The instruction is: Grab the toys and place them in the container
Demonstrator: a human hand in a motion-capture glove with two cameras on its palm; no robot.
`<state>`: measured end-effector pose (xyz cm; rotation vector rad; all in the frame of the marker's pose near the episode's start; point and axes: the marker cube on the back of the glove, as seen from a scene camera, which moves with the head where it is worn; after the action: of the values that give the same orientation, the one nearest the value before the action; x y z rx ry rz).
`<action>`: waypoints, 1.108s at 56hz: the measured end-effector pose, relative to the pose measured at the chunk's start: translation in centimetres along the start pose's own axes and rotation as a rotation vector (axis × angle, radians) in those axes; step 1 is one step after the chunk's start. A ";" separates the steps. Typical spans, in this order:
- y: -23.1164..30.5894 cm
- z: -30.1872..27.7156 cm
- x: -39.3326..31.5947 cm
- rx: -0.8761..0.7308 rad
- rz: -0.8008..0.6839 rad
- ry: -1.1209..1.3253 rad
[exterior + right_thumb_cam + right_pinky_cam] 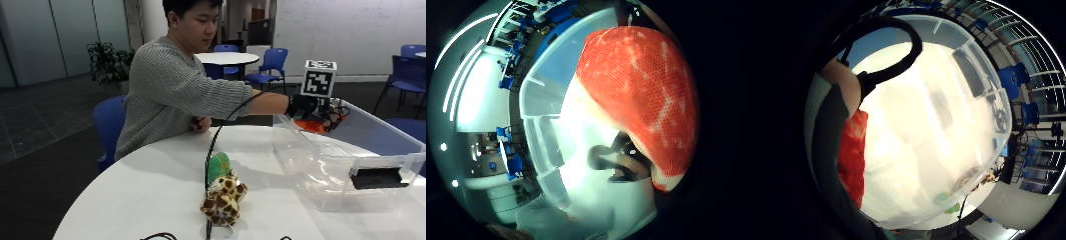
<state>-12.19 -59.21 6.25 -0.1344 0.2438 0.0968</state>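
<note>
Red-orange and flecked with white, a soft toy point(641, 95) sits in the gloved right hand point(307, 107), whose fingers curl around it above the far end of the clear plastic container point(333, 165). Most of the toy is hidden by the glove in the outside view; only an orange edge shows. Left of the container, on the white table point(133, 200), lie a spotted giraffe plush point(223, 197) and a green toy point(217, 166) partly hidden behind it.

Clear plastic container point(946, 135) right under palm, w/ red toy point(852, 155) at hand's point(838, 85) edge, over container's interior.
</note>
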 end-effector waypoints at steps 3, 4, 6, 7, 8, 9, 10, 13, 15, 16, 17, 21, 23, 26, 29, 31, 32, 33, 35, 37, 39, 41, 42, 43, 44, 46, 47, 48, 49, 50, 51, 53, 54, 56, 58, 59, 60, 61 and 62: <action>0.0 0.7 0.1 -0.037 0.004 -0.002; 0.1 0.9 0.2 -0.049 0.002 -0.004; 0.2 1.3 0.3 -0.073 -0.008 0.001; 0.2 1.4 0.4 -0.084 -0.013 0.005; 0.2 1.5 0.4 -0.092 -0.017 0.008; 0.2 1.5 0.4 -0.097 -0.018 0.006; 0.2 1.4 0.4 -0.098 -0.016 -0.001; 0.2 1.0 0.5 -0.090 -0.017 -0.035; 0.3 0.6 0.5 -0.085 -0.029 -0.041; 0.3 0.5 0.5 -0.083 -0.034 -0.042; 0.4 0.3 0.5 -0.080 -0.038 -0.043; 0.8 -0.6 0.7 -0.068 -0.043 -0.042; 1.2 -1.2 0.9 -0.064 -0.044 -0.037; 2.5 -2.8 1.3 -0.047 -0.041 -0.064; 4.8 -5.4 2.3 -0.009 -0.041 -0.125; 6.8 -7.2 3.4 0.019 -0.056 -0.163; 7.8 -8.1 4.0 0.031 -0.068 -0.182; 8.9 -8.8 4.5 0.041 -0.084 -0.199; 11.4 -10.2 5.6 0.063 -0.120 -0.216; 14.1 -11.2 6.8 0.091 -0.153 -0.185; 16.7 -11.8 9.4 0.131 -0.199 -0.050; 19.1 -12.0 13.5 0.185 -0.263 0.193; 20.3 -12.0 15.3 0.212 -0.289 0.292; 21.7 -12.0 16.3 0.233 -0.305 0.339; 23.1 -12.0 16.6 0.248 -0.309 0.331; 26.0 -12.1 16.2 0.263 -0.278 0.214; 27.2 -12.1 16.0 0.265 -0.243 0.145; 28.1 -12.1 16.2 0.267 -0.201 0.090; 28.8 -12.1 16.6 0.267 -0.159 0.050; 29.3 -12.0 17.1 0.265 -0.122 0.025; 29.7 -11.8 17.7 0.261 -0.092 0.008; 30.2 -11.4 18.8 0.247 -0.051 -0.009; 30.4 -11.1 19.2 0.238 -0.038 -0.012; 30.6 -10.5 19.9 0.220 -0.021 -0.011; 30.5 -9.7 20.5 0.198 -0.012 -0.004; 30.4 -9.2 20.7 0.185 -0.010 0.002; 30.3 -8.7 20.9 0.170 -0.008 0.009; 30.1 -8.2 21.2 0.154 -0.006 0.019; 29.9 -7.7 21.4 0.137 -0.005 0.030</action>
<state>3.35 -29.11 -10.02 -0.0006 0.2792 0.0730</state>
